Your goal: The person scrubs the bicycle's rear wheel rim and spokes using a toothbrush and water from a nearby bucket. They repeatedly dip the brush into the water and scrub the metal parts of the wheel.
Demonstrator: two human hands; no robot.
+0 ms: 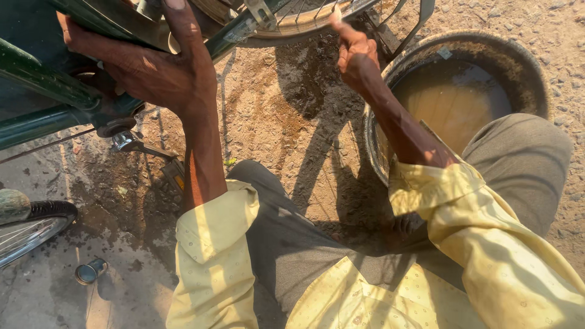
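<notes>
Seen from above, a person in a pale yellow shirt and grey trousers crouches on sandy ground beside a dark green bicycle frame (42,85). The left hand (152,70) lies spread over the frame near the pedal crank (131,141), fingers stretched up along a tube, its grip open and flat rather than pinching. The right hand (355,53) reaches up to the wheel rim (292,21) at the top edge, fingers curled together with the forefinger raised against the rim. Just beside the right forearm sits a round black basin (524,67) of muddy water. A small metal tin (90,271) lies on the wet ground at lower left, near another tyre (52,210).
</notes>
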